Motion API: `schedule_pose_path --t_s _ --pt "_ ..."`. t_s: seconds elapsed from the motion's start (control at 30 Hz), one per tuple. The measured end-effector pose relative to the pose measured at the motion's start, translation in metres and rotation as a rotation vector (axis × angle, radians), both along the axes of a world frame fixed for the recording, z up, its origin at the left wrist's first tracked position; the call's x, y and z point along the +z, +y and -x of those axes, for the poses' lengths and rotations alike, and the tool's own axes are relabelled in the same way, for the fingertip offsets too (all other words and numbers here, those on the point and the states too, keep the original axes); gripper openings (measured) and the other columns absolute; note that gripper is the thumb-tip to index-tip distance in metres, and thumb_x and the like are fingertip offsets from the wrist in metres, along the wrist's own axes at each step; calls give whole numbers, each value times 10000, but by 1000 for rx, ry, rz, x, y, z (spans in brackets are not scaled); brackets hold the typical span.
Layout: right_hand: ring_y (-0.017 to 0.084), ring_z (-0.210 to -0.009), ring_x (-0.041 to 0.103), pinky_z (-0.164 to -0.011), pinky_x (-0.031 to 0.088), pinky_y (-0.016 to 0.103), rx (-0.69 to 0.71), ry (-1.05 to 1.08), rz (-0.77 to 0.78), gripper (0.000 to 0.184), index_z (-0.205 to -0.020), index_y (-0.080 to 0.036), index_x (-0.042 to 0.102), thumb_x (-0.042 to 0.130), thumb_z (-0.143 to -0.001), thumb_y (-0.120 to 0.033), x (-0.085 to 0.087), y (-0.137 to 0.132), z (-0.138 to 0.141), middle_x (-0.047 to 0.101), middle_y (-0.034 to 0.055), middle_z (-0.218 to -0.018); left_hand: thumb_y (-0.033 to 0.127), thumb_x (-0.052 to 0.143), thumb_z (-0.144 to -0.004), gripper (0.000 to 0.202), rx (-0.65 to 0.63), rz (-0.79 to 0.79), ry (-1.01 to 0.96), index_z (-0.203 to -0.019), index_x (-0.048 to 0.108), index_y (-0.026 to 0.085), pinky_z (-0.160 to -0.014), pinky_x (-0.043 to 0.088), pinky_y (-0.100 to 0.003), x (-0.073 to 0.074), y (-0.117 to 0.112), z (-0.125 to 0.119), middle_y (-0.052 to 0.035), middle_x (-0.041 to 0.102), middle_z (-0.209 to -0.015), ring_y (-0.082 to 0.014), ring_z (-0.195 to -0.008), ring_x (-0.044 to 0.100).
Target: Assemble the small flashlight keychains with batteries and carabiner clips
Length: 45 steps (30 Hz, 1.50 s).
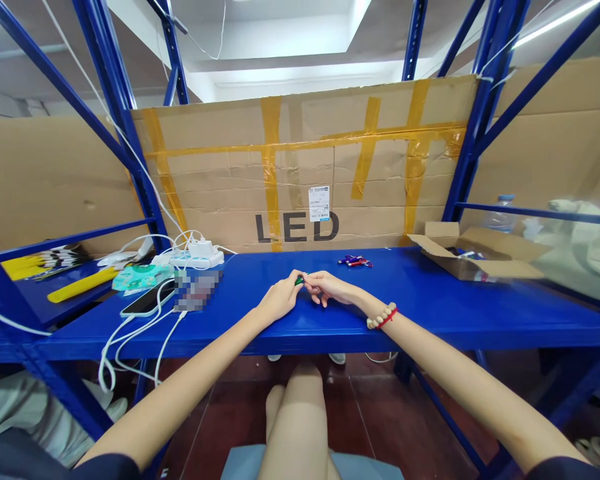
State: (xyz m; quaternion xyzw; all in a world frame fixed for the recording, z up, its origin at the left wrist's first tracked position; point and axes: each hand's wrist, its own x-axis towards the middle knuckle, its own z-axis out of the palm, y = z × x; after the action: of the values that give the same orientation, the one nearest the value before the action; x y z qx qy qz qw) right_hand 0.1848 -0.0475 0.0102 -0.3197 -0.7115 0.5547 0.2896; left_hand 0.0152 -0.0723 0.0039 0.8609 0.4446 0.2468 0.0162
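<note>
My left hand (281, 297) is closed around a small, shiny green object (299, 281) just above the blue tabletop. Its kind is too small to make out, and fingers cover most of it. At its right end, the thumb and forefinger of my right hand (329, 287) are pinched together; the other fingers curl loosely below. A beaded bracelet with a red cord (382, 316) circles my right wrist. Beyond my hands, a little pile of small red and dark blue pieces (355, 261) lies on the blue table (400, 293).
At right stands an open cardboard box (470, 267) with small items inside. To the left are a phone (149, 299), white cables, a power strip (200, 253) and a teal packet (141, 277). A taped cardboard panel (220, 180) closes the back between blue posts.
</note>
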Motion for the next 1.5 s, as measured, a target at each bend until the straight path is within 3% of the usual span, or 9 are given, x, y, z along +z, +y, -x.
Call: schedule_pose_path --t_s 0.17,0.27,0.33,0.43,0.6,0.73,1.0,1.23,1.5 --pt "86 -430 500 -379 406 188 4 -233 -143 509 -651 -157 482 465 -746 -657 15 4 -3 456 -33 -506 245 319 -905 199 -67 98 -118 -986 498 213 -732 456 -281 2 7 1 -39 655 -948 -195 -857 626" --pt "84 -470 507 -468 416 208 -148 -384 -463 466 -674 -154 546 441 -809 -587 21 4 -10 538 -1 -575 261 325 -901 218 -113 169 -189 -962 531 222 -713 437 -256 7 9 -1 -8 649 -906 -169 -798 611" --pt "88 -577 534 -582 439 228 -242 -385 -739 344 -786 -175 602 524 -801 -510 22 6 -17 607 18 -769 293 312 -907 245 -74 219 -219 -1004 527 226 -650 422 -246 11 11 -3 -1 639 -839 -169 -745 599" --pt "77 -570 528 -588 451 233 -252 -301 -824 342 -948 -190 601 616 -750 -468 23 14 -28 607 30 -885 330 321 -906 254 -4 296 -218 -1040 519 245 -613 398 -241 16 17 -7 10 623 -779 -169 -715 586" --pt "71 -533 537 -527 476 222 -194 -161 -746 266 -829 -166 659 604 -777 -421 27 38 -36 607 45 -828 307 324 -907 238 -50 384 -175 -1013 527 244 -626 393 -232 26 42 -17 13 618 -791 -155 -731 573" --pt "77 -497 544 -383 447 190 -207 -100 -587 309 -785 -153 683 637 -730 -454 30 51 -37 597 53 -800 314 317 -914 255 -97 393 -217 -1004 541 231 -653 409 -224 23 58 -22 5 631 -859 -142 -754 568" --pt "70 -443 537 -282 407 149 -270 -31 -203 305 -664 -148 675 727 -616 -445 9 37 -37 560 24 -720 249 351 -903 231 -242 360 -218 -976 570 244 -788 445 -238 2 50 -18 -15 646 -970 -148 -899 595" --pt "65 -434 522 -275 395 139 -323 25 -183 268 -623 -155 677 755 -587 -408 5 37 -39 565 22 -692 234 363 -909 200 -268 397 -181 -951 558 219 -710 440 -202 7 50 -16 -7 615 -875 -119 -786 583" --pt "75 -475 510 -273 403 126 -238 -26 -74 212 -560 -165 680 781 -550 -352 7 31 -39 564 20 -650 205 359 -904 204 -370 345 -100 -877 561 194 -652 429 -188 8 43 -15 -6 617 -805 -111 -700 580"
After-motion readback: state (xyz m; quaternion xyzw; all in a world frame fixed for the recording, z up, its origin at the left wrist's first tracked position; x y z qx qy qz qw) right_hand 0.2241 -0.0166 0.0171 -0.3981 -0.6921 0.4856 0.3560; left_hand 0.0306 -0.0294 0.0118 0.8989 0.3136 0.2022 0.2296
